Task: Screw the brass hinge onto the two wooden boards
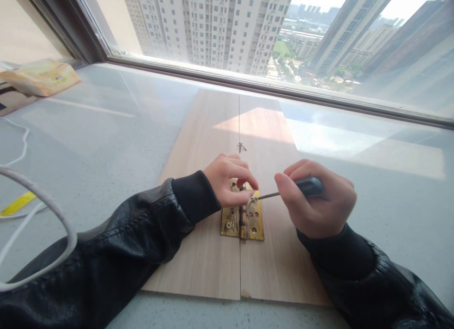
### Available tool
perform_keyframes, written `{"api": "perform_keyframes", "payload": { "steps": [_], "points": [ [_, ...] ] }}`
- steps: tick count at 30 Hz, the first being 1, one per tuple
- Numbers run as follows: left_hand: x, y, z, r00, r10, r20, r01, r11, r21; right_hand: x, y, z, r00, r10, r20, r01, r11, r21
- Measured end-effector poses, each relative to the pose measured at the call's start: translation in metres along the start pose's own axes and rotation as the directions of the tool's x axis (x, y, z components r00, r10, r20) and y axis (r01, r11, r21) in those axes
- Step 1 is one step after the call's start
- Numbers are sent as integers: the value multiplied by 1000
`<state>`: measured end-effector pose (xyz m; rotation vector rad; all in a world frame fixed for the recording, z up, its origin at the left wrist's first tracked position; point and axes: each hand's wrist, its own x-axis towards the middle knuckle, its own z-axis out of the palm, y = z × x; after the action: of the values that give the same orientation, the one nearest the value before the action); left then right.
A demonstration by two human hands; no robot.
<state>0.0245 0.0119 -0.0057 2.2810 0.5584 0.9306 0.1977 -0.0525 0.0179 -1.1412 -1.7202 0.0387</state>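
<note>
Two light wooden boards (209, 144) lie side by side on a grey sill, joined across their seam by a brass hinge (243, 221). My left hand (230, 178) rests on the hinge's upper part, fingers curled and pinched at a screw I can barely see. My right hand (317, 200) is closed round the dark handle of a screwdriver (308, 186); its thin metal shaft points left and its tip meets the hinge's right leaf beside my left fingertips. Both arms wear black leather sleeves.
A small loose screw (241, 146) lies on the seam farther back. White cables (42, 201) loop at the left, with a yellow tape (17, 203) beside them. A yellowish packet (40, 77) sits far left. A large window runs along the back edge.
</note>
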Motion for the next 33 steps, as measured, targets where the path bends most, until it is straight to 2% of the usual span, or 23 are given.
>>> {"api": "perform_keyframes", "payload": {
  "steps": [5,11,18,27,30,33],
  "points": [
    [0,-1,0,999,-7,51,6,999,35,-1,-4,-1,999,-47,8,46,998,30],
    [0,-2,1,996,-17,88,10,996,86,-1,-1,0,999,-29,-20,29,1000,11],
    [1,-4,0,990,12,142,-27,994,105,1,-3,0,999,-47,13,47,999,-3],
    [0,-2,4,988,33,150,-56,988,147,8,-11,-9,956,-254,148,281,935,-214],
    [0,1,7,993,47,109,-65,984,167,10,-15,-12,937,-264,228,322,907,-271],
    [1,4,8,995,72,64,-80,988,134,18,-19,-12,944,-191,270,275,907,-318]
  ]
}}
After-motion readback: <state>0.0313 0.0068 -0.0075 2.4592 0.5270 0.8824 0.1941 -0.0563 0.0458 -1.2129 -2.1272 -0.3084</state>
